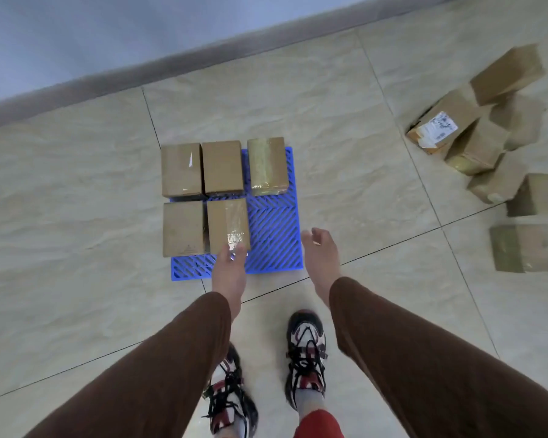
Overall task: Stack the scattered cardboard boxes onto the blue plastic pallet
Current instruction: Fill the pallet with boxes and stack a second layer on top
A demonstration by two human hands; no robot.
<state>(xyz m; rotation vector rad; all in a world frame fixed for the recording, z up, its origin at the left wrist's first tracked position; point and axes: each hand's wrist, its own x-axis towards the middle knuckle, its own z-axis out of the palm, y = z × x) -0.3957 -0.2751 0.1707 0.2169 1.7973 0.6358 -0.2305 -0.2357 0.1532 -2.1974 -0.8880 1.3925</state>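
— Blue plastic pallet on the tiled floor, with five cardboard boxes on it. How do they sit?

— Three in the far row: far-left box, far-middle box touching it, and a taped box at the far right, a little apart. Two in the near row: near-left box and beside it a near-middle box. The near-right part of the pallet is bare grid.

— And the hands?

— The left hand reaches down to the near edge of the near-middle box, fingertips touching it, fingers fairly straight and close together. The right hand hovers at the pallet's right edge, holding nothing, fingers loosely curled and slightly spread.

— The rest?

— A loose pile of boxes lies well apart at the far right, and one separate box nearer.
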